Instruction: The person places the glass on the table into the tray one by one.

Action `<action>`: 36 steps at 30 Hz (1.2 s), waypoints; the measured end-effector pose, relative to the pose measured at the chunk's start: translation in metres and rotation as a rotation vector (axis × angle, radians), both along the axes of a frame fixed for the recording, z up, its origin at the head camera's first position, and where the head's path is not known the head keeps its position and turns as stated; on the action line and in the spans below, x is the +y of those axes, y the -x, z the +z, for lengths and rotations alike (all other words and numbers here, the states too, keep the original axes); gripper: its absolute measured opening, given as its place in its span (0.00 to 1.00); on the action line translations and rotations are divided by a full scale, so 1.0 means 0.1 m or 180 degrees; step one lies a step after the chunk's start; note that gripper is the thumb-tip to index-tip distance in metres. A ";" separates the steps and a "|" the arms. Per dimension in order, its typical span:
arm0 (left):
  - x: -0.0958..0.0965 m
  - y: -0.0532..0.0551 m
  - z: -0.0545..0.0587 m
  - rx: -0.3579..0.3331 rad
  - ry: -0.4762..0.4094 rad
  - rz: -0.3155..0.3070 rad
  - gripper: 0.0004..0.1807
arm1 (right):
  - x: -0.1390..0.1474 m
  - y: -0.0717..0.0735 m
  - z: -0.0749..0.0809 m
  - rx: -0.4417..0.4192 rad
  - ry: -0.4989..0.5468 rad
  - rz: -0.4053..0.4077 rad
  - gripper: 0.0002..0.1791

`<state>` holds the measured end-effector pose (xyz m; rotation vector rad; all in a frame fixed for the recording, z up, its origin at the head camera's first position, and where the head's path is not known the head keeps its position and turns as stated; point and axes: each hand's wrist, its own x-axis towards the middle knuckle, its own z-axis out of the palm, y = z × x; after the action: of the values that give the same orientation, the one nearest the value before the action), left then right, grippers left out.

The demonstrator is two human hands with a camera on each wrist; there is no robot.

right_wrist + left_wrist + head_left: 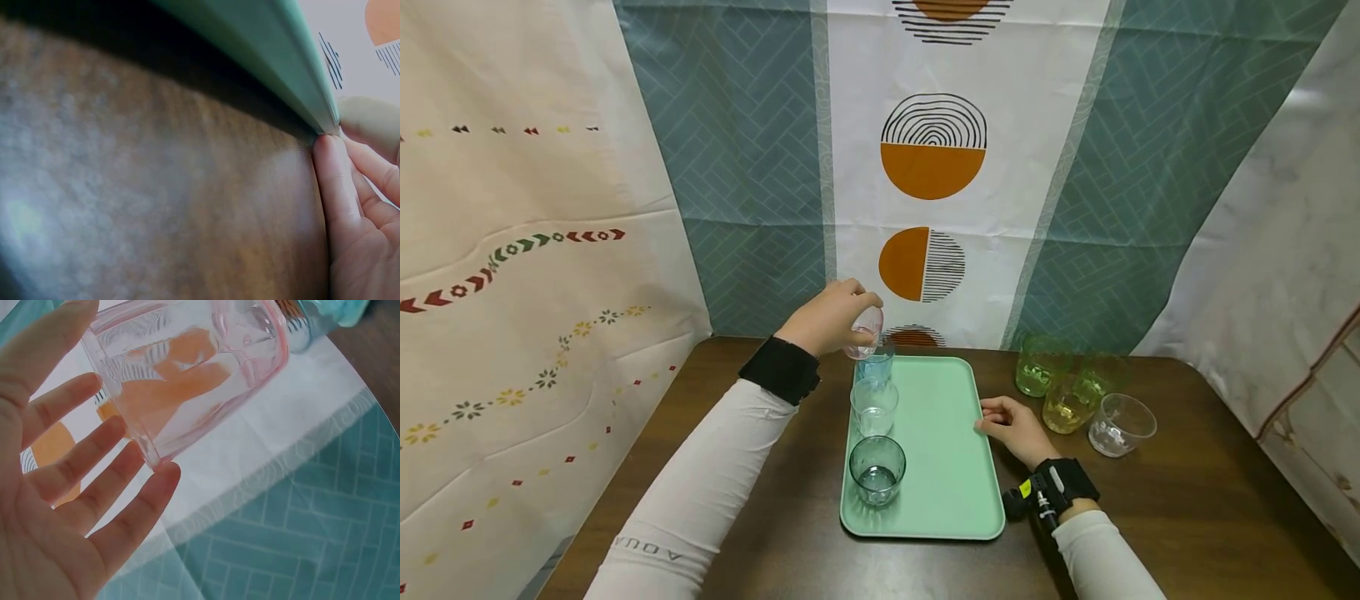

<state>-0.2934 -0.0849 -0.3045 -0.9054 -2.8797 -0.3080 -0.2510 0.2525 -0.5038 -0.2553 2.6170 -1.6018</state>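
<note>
My left hand (835,321) holds a pink-tinted glass (868,327) above the far left part of a green tray (942,450). In the left wrist view, fingertips and thumb are spread around one end of the glass. Just below it a light blue glass (876,367) stands on the tray. Nearer along the left side come a clear glass (875,408) and a grey glass (877,471). My right hand (1018,429) is at the tray's right edge; in the right wrist view, finger and thumb pinch its rim (312,94).
Right of the tray several glasses stand on the brown wooden table (1172,500): green ones (1034,371) at the back, a yellow one (1065,408) and a clear one (1116,429). A patterned curtain (760,167) hangs behind the table, with pale cloth (512,292) at left.
</note>
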 end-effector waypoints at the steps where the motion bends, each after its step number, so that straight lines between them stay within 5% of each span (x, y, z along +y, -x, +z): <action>1: 0.04 0.02 0.00 0.0007 0.0006 -0.0019 0.28 | 0.00 0.00 0.00 -0.0003 -0.0001 -0.0005 0.25; 13: 0.43 0.05 0.01 0.0065 0.0083 -0.0033 0.31 | 0.01 0.01 0.00 -0.0035 0.0018 0.0001 0.26; 36: 0.76 0.22 -0.22 0.0232 0.0126 -0.0194 0.29 | 0.01 0.02 -0.01 -0.0035 0.0085 -0.0040 0.25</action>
<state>-0.3150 -0.0086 -0.3264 -0.9909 -2.8052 -0.2191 -0.2527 0.2531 -0.5045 -0.2313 2.5957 -1.6383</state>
